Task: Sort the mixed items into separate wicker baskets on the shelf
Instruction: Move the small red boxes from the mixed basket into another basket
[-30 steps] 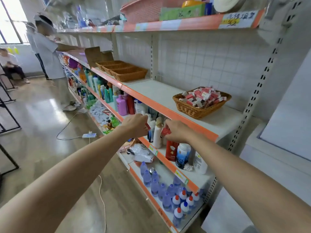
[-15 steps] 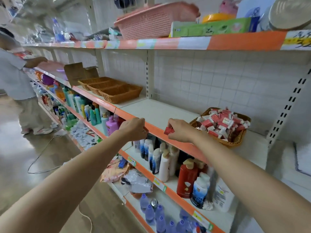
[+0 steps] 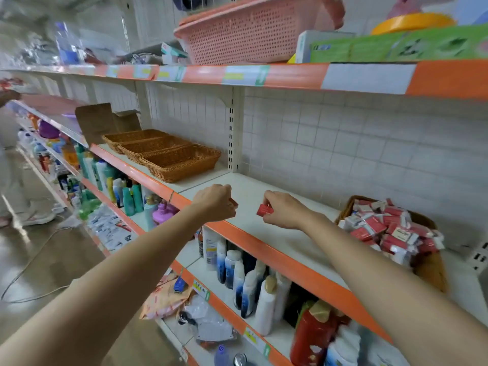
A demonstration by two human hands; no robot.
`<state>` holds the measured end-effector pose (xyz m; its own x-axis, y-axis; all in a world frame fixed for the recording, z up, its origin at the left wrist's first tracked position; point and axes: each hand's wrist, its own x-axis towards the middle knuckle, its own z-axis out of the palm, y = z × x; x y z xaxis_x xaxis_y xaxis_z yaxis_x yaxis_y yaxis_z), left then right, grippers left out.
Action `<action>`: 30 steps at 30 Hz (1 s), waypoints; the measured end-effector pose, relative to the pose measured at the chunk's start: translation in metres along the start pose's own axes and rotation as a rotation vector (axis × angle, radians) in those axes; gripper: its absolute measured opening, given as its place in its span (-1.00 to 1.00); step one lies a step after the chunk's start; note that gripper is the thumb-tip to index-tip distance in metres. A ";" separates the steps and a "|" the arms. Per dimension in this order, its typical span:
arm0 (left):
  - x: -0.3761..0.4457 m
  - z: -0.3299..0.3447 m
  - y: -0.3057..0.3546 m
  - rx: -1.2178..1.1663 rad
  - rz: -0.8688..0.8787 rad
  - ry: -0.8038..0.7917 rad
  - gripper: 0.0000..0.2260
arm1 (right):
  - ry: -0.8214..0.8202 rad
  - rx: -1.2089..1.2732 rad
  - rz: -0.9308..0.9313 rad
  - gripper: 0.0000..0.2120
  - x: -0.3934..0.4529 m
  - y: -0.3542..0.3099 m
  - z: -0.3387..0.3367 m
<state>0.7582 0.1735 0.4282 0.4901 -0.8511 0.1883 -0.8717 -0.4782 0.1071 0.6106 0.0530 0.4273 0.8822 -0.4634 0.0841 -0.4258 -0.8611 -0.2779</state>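
Observation:
My left hand (image 3: pixel 215 202) is curled round a small red packet (image 3: pixel 233 203) that peeks out past its fingers, just above the shelf's orange front edge. Beside it, my right hand (image 3: pixel 284 210) pinches another small red packet (image 3: pixel 264 210) over the white shelf board (image 3: pixel 253 191). To the right stands a wicker basket (image 3: pixel 430 270) heaped with red and white packets (image 3: pixel 388 228). Three wicker baskets sit side by side farther left on the same shelf, the nearest one (image 3: pixel 182 162) with nothing visible inside.
A pink plastic basket (image 3: pixel 253 30) and green boxes (image 3: pixel 396 46) sit on the shelf above. Bottles (image 3: pixel 245 281) fill the shelf below. A cardboard box (image 3: pixel 97 122) stands behind the far baskets. A person's feet (image 3: pixel 34 217) are on the floor at left.
The view has tilted upward and nearer to the shelf. Both hands, each holding its red packet, have risen from in front of the lower shelf to above the middle shelf board.

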 end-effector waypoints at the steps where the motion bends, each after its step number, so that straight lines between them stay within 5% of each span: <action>1: 0.007 0.001 -0.008 -0.006 0.005 -0.002 -0.73 | 0.005 0.004 0.012 -0.76 0.009 -0.002 0.002; 15: 0.100 -0.011 -0.157 0.036 0.166 -0.001 -0.70 | 0.080 0.070 0.186 -0.79 0.139 -0.080 0.048; 30: 0.181 -0.010 -0.222 0.053 0.280 0.043 -0.69 | 0.152 0.057 0.185 -0.82 0.246 -0.099 0.046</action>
<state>1.0404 0.1279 0.4480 0.2291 -0.9422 0.2443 -0.9713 -0.2377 -0.0060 0.8791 0.0335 0.4314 0.7479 -0.6419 0.1689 -0.5614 -0.7475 -0.3551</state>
